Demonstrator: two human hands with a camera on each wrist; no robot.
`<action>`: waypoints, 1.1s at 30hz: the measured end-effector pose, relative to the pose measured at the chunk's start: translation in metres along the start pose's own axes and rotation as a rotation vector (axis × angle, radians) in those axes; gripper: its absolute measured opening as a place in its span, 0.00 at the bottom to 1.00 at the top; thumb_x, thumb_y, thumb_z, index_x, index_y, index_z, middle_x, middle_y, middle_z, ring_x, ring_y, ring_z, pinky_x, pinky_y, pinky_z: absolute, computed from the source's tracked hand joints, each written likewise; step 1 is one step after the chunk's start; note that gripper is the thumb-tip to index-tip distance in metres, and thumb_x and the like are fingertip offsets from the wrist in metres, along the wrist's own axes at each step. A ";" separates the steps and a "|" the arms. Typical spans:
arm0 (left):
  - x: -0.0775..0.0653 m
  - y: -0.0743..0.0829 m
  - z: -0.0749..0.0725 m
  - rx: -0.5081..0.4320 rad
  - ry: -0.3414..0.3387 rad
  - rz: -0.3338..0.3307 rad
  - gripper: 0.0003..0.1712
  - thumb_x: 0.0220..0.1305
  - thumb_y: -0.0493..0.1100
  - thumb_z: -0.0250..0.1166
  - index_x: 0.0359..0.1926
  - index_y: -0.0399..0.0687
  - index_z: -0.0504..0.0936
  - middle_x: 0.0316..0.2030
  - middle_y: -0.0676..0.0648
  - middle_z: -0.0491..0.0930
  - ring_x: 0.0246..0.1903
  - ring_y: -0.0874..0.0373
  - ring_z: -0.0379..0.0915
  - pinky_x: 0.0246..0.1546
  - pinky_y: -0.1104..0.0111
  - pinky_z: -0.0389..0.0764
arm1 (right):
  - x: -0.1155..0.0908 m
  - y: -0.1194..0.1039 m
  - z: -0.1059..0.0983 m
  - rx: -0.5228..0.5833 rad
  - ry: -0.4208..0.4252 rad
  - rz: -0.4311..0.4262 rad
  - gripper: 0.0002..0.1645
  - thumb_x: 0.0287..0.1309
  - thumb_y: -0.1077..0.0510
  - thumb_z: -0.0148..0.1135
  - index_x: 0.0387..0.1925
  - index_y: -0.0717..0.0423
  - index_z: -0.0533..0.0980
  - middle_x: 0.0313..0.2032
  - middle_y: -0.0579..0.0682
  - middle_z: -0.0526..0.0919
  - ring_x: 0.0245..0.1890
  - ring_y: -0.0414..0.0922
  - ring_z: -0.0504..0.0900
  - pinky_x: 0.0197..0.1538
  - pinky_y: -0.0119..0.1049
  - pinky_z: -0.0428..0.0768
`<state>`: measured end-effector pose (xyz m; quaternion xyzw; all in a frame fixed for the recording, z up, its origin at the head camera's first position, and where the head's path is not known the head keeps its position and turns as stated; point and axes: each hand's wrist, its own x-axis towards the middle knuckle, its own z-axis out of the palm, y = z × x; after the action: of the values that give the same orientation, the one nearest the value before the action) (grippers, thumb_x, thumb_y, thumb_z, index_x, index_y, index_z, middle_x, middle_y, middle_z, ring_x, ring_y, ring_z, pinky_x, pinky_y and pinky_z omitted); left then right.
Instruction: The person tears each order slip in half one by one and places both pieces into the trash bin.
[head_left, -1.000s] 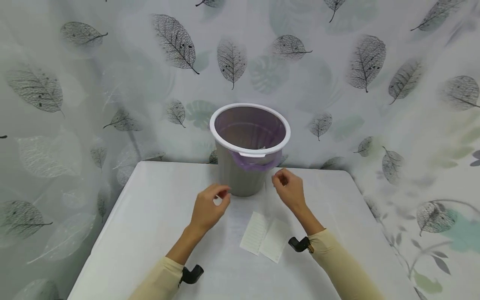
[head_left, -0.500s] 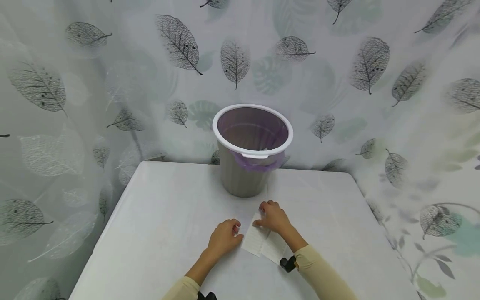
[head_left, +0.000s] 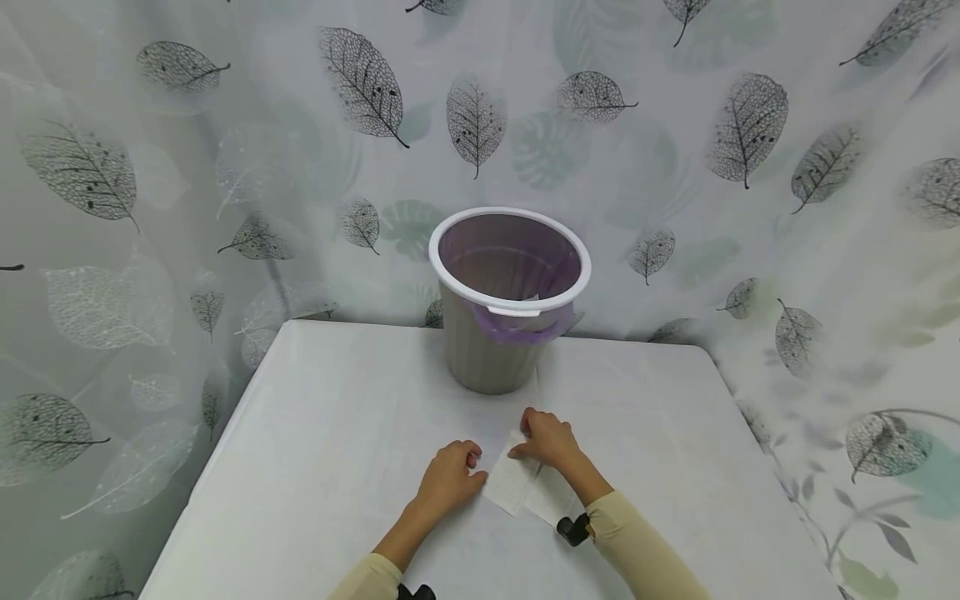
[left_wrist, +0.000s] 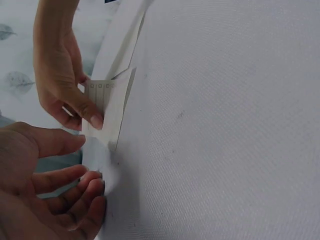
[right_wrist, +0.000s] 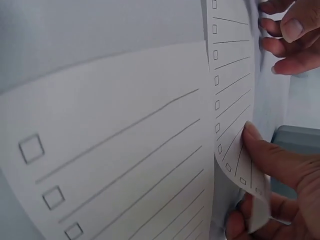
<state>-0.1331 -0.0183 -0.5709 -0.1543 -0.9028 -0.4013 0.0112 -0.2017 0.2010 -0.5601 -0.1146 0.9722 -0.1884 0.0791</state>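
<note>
Head view: R hand [head_left: 551, 442] at far end of L checklist sheet [head_left: 510, 485], grip pinching that end, thumb on printed face; R-wrist view shows it curled up off surface [head_left: 337, 417]. L hand [head_left: 450, 477] just beside same sheet's L edge, grip loosely spread, fingers part-bent; contact unclear. 2nd checklist sheet [head_left: 551, 498] alongside to R. Grey bin [head_left: 483, 354] w/ white rim, purple liner [head_left: 517, 333] stands beyond.

The right hand [head_left: 551, 438] pinches; the left hand [head_left: 447, 477] curves loosely.
</note>
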 end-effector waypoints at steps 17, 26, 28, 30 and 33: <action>0.016 -0.003 -0.025 -0.276 0.110 -0.011 0.08 0.67 0.35 0.71 0.46 0.41 0.89 0.36 0.52 0.86 0.38 0.56 0.82 0.43 0.60 0.81 | -0.008 -0.025 -0.019 0.677 0.145 -0.236 0.13 0.56 0.59 0.80 0.29 0.52 0.79 0.30 0.43 0.82 0.38 0.43 0.80 0.61 0.52 0.75; 0.024 0.007 -0.051 -0.392 0.189 0.029 0.05 0.69 0.36 0.71 0.43 0.44 0.91 0.39 0.54 0.88 0.46 0.55 0.84 0.52 0.55 0.81 | -0.011 -0.041 -0.033 0.725 0.201 -0.176 0.15 0.58 0.59 0.79 0.46 0.58 0.85 0.31 0.47 0.81 0.30 0.42 0.72 0.35 0.34 0.70; 0.025 0.008 -0.055 -0.364 0.196 0.042 0.05 0.68 0.36 0.72 0.43 0.46 0.91 0.40 0.54 0.88 0.47 0.54 0.84 0.53 0.52 0.80 | -0.011 -0.043 -0.034 0.686 0.221 -0.208 0.16 0.60 0.58 0.78 0.48 0.57 0.85 0.33 0.48 0.83 0.30 0.43 0.74 0.33 0.34 0.66; 0.025 0.009 -0.058 -0.332 0.199 0.061 0.05 0.67 0.36 0.72 0.43 0.46 0.91 0.40 0.54 0.88 0.47 0.54 0.84 0.52 0.52 0.81 | -0.011 -0.045 -0.034 0.668 0.233 -0.256 0.15 0.62 0.58 0.76 0.50 0.55 0.85 0.41 0.48 0.87 0.38 0.45 0.80 0.38 0.38 0.71; 0.025 0.010 -0.060 -0.291 0.197 0.084 0.05 0.67 0.36 0.72 0.42 0.46 0.91 0.39 0.54 0.88 0.44 0.57 0.84 0.51 0.55 0.81 | -0.011 -0.049 -0.037 0.625 0.255 -0.340 0.13 0.63 0.56 0.75 0.49 0.50 0.87 0.40 0.41 0.88 0.44 0.45 0.84 0.45 0.48 0.75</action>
<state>-0.1603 -0.0487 -0.5189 -0.1521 -0.8224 -0.5402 0.0939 -0.1887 0.1727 -0.5059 -0.2202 0.8370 -0.4990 -0.0440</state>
